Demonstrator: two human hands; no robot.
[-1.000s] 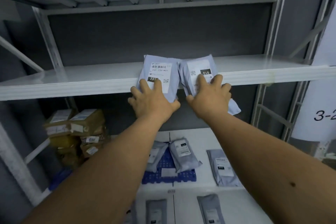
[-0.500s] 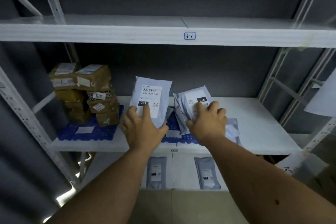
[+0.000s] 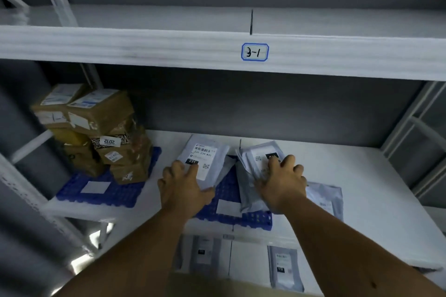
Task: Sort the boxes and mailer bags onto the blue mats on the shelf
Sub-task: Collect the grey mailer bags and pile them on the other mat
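The left hand [image 3: 183,188] is gripping a grey mailer [image 3: 204,159]; the right hand [image 3: 281,183] is gripping another mailer [image 3: 260,154]. Stacked brown boxes [image 3: 106,132] are sitting nearby on a blue mat [image 3: 101,190].

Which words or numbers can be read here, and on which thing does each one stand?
"3-1": handwritten tag on the upper shelf edge.
"231" and "231 239 K01": label of the mailer bag under the left hand.
"2012", seen upside down: sticker on a box in the stack.
Black patch on the mailer bag under the right hand: partly covered, unreadable.
Other box labels and the lower bags' labels: too blurred.
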